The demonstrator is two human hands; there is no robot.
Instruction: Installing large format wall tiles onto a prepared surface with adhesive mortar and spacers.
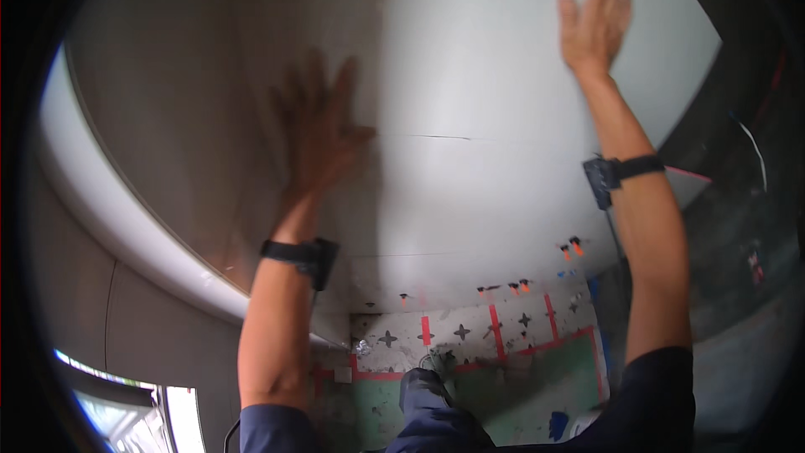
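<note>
A large smooth white panel (478, 67) fills most of the view ahead of me. My left hand (323, 130) lies on its shaded left part, fingers spread and smeared by motion. Up on the bright right part, my right hand (595, 25) rests with fingers stretched out and the thumb apart. Neither hand holds anything that I can see. A thin dark line (428, 136) runs across the panel from beside my left thumb. Each wrist wears a black strap with a small box, one on the left (314, 258) and one on the right (605, 180).
Several small orange-and-black pieces, such as this pair's right one (576, 245), sit along the panel's lower part. Below, a pale floor strip (449, 352) with red tape borders a green floor area (495, 398). A curved white edge (151, 218) bounds the left side.
</note>
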